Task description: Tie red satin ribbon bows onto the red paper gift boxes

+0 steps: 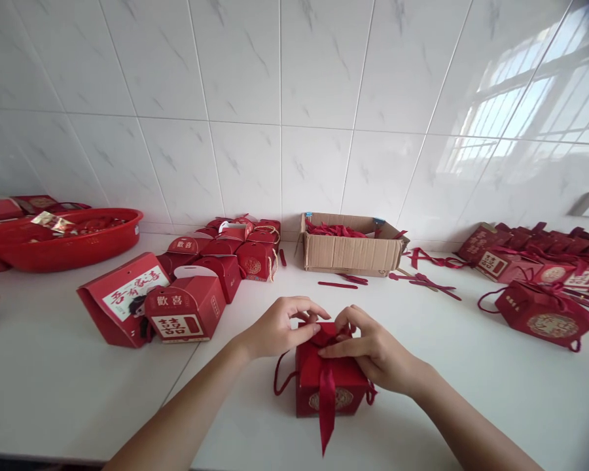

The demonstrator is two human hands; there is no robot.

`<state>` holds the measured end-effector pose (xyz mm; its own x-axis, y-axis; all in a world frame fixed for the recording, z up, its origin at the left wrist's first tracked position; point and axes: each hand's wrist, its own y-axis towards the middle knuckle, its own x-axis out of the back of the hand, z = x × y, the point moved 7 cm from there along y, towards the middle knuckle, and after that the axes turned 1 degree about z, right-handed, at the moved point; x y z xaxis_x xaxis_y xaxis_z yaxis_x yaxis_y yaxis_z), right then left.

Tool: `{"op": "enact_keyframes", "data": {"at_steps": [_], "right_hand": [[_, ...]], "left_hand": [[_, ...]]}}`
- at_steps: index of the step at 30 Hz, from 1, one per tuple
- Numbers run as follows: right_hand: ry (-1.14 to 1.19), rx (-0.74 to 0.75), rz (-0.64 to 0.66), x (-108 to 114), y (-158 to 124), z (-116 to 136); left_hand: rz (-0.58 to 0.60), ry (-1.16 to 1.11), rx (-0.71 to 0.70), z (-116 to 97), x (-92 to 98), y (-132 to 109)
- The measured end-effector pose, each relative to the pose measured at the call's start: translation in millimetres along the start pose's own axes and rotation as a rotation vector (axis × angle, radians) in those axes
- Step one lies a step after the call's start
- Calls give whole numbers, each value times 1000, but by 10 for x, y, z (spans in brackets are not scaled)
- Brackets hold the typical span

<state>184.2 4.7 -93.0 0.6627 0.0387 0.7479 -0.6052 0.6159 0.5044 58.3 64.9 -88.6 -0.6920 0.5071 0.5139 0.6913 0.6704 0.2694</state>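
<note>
Nearest, at lower left and lower right, forearms (196,399). At lower centre, a box (305,396), between left hand (275,330) and right hand (375,350); lengthwise down its front, a ribbon (326,405), tail nearer the right. With fingers bent on top, cannot tell whether grasping.

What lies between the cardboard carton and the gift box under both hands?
In the head view, a few dark red strips lie there, nearer the carton than the gift box.
</note>
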Motion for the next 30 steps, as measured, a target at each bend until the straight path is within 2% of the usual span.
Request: {"op": "enact_keyframes", "data": {"at_steps": [3,6,9,16,22,30], "right_hand": [[17,-13,6,-18,1,-9],[63,-18,5,-23,4,-13],[102,-27,4,-28,10,-22],[111,-10,0,-47,14,-8],[141,26,-25,-48,27,11],[169,32,-29,-63,34,18]], "left_hand": [[11,25,-3,-31,34,-3],[45,117,-68,-97,24,-2],[71,182,-123,-139,-7,-4],[124,276,-152,-125,-110,-15],[177,286,-163,-128,-170,-13],[185,249,-207,-136,-160,-15]]}}
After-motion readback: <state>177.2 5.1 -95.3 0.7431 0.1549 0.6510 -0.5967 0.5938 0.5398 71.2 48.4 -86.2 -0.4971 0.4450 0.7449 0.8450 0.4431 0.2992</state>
